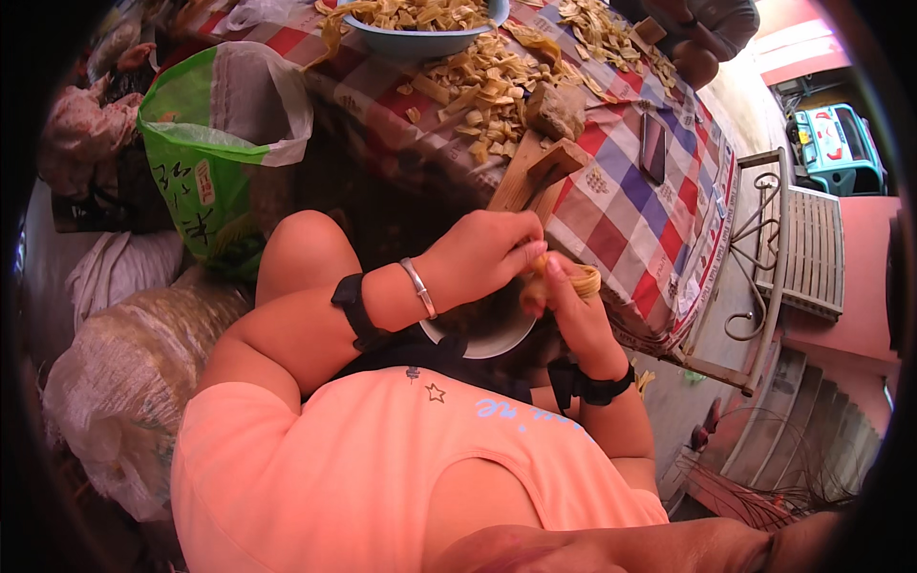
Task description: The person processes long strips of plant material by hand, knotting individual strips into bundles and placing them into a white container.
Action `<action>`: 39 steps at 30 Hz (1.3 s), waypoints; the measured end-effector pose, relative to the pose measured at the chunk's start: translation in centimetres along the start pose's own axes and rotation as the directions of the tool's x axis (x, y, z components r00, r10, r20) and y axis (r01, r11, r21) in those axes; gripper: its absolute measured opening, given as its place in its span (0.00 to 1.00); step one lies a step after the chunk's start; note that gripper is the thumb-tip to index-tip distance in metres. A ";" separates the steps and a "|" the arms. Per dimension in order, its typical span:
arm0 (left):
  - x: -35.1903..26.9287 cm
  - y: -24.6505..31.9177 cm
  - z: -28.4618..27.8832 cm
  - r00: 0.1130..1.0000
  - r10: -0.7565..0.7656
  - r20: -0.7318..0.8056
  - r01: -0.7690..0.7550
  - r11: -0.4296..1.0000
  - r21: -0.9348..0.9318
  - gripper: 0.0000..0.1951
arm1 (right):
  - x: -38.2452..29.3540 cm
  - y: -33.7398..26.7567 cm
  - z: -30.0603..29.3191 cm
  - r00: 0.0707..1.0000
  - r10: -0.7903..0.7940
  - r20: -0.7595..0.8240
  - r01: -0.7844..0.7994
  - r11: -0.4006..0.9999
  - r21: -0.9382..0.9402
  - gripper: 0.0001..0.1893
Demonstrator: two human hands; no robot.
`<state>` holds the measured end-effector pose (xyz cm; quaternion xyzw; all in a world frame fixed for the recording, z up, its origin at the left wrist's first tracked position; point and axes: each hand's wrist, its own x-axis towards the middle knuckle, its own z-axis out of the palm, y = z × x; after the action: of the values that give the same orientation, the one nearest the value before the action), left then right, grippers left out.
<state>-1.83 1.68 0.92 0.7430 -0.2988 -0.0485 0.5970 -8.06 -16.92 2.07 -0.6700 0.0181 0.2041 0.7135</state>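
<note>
My right hand (577,301) grips a folded yellowish dried strip (587,281), which loops out beside its thumb. The fingers of my left hand (494,247) pinch the strip's near end, close to the right hand's thumb. Under both hands, a pale-rimmed bowl (494,349) is partly covered. A wooden board (517,172) with an upright block (559,159) juts from the table's edge just beyond my hands, and a rough stone or brick (556,111) rests at its far end. Cut pieces of the dried strips (494,93) are heaped beside it.
On the checked tablecloth (609,215) lies a phone (653,148). A blue basin (423,41) of strips stands farther back. A green bag (215,157) stands at left, above a woven sack (150,358). Another person's arm (698,43) is at top right, near a metal frame (774,251).
</note>
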 end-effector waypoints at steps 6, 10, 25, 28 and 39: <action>-1.7 0.3 2.9 0.974 0.202 -0.105 -0.207 0.978 -0.034 0.05 | 0.6 0.6 -0.1 0.965 -0.097 -0.245 0.141 0.975 0.169 0.11; -0.6 -0.4 1.9 0.977 -0.189 -0.101 0.142 0.923 -0.358 0.05 | 0.1 0.4 0.0 0.943 -0.173 -0.285 0.231 0.956 0.184 0.09; 0.9 -1.8 0.8 0.913 -0.252 0.321 0.408 0.579 -0.706 0.17 | -0.4 1.5 1.4 0.802 -0.545 -0.243 0.459 0.824 -0.332 0.10; 0.1 -1.4 2.3 0.973 -0.221 0.074 0.227 0.828 -0.514 0.15 | 0.2 2.5 1.5 0.734 -0.628 -0.257 0.370 0.688 -0.625 0.12; 0.1 -1.2 2.2 0.972 -0.088 0.216 0.133 0.970 -0.204 0.07 | -0.2 2.0 0.7 0.766 -0.598 -0.236 0.414 0.739 -0.532 0.22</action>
<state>-2.24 -0.09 -0.82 0.6801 -0.3097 -0.1906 0.6366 -9.07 -16.31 0.32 -0.8208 -0.0741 -0.1423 0.5482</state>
